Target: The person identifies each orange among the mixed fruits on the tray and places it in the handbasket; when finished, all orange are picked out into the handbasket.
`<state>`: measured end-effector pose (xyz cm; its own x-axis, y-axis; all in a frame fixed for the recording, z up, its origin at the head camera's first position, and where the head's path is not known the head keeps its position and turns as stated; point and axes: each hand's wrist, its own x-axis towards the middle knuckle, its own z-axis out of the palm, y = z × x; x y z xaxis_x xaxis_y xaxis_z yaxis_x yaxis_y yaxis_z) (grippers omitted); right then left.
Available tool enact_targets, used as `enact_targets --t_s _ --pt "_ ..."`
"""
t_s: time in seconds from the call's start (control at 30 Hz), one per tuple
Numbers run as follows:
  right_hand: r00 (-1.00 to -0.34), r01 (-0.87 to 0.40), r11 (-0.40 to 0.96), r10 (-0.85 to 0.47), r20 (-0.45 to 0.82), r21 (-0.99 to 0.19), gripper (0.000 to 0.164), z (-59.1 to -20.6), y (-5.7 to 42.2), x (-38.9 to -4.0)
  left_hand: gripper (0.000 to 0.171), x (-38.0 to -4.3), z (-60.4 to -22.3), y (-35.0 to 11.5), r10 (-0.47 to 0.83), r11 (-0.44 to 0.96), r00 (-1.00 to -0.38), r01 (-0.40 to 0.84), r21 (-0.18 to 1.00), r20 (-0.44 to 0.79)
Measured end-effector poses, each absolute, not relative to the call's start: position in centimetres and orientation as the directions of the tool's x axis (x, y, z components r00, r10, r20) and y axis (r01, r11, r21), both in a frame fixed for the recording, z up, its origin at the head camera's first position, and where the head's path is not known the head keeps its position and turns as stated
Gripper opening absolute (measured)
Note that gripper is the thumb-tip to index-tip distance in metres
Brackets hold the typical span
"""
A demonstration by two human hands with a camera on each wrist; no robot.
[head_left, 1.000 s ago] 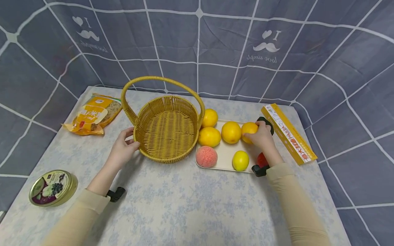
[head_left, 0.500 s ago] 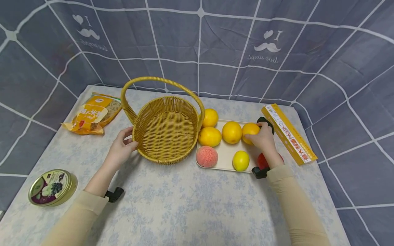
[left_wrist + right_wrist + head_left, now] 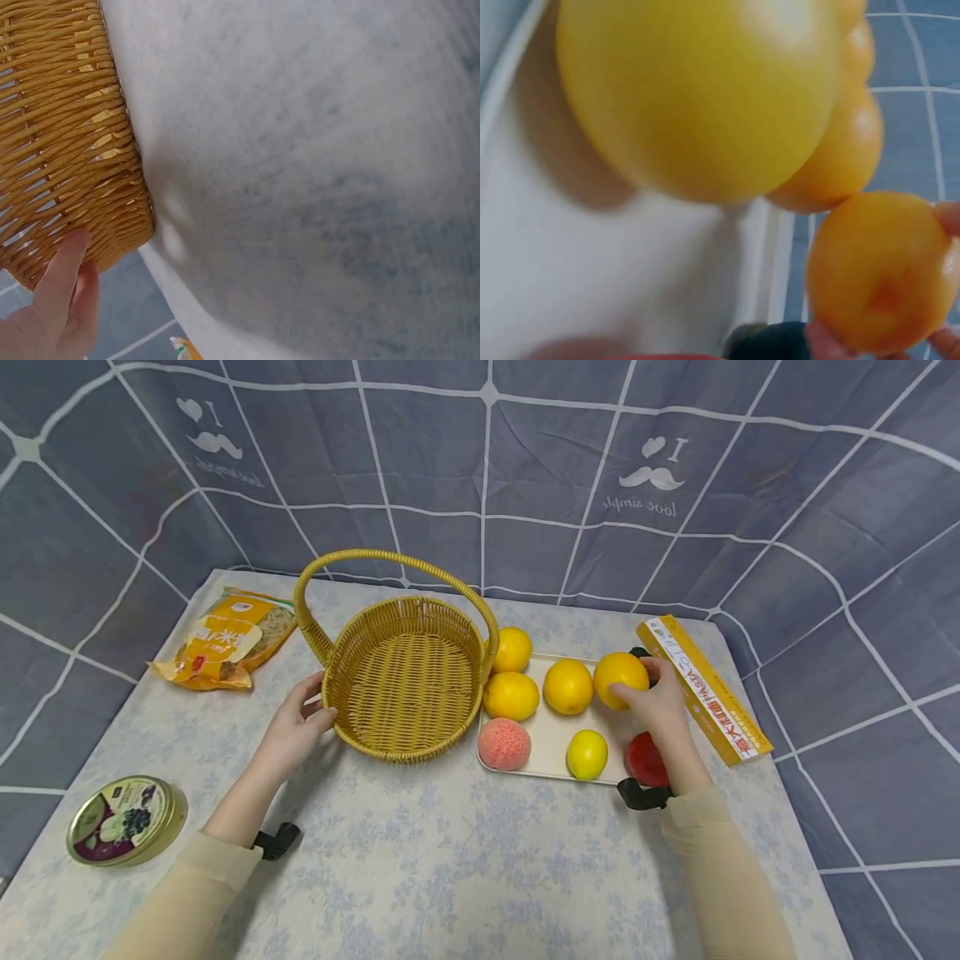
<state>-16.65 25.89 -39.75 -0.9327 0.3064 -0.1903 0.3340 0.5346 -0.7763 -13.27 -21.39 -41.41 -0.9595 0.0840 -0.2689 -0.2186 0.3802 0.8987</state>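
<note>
Head: gripping orange (image 3: 619, 675) with right hand (image 3: 662, 697) at far right of tray (image 3: 551, 733); touching basket (image 3: 405, 752), left of tray, with left hand (image 3: 295, 728), probably to steady it. Left wrist: resting fairly straight fingers (image 3: 61, 274) against basket. Right wrist: pinching orange, likely against slipping.

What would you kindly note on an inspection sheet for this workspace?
Surface: pale table cover with a blue floral print.
Job's things: upright wicker basket; beside it, a tray with orange-yellow fruit, a small yellow fruit, a rough pink fruit and a partly hidden red fruit.
Clutter: pasta box right of the tray; food bag and round tin left of the basket.
Left hand: fingers touch the basket's outer side.
Right hand: holds an orange; a dark object behind is mostly hidden.
Cables: nothing seen.
Surroundings: blue-grey fabric with white grid lines, behind and at both sides.
</note>
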Motion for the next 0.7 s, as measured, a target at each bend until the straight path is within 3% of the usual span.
enact_targets --t_s 0.3,0.5,0.7 --pt "-0.969 0.211 0.450 0.215 -0.124 -0.868 0.078 -38.0 23.7 -14.1 0.069 -13.1 -41.3 -21.5 0.098 0.400 -0.960 -0.205 0.894 -0.264" --pt "-0.993 0.082 0.304 -0.051 -0.102 -0.949 0.071 -37.7 20.0 -12.5 0.069 -13.1 -41.2 -21.5 0.109 0.407 -0.960 -0.193 0.893 -0.258" --pt "-0.944 0.020 0.186 -0.321 -0.080 -0.982 0.073 -38.2 15.0 -12.2 0.069 -13.0 -41.3 -21.5 0.108 0.405 -0.962 -0.187 0.895 -0.250"
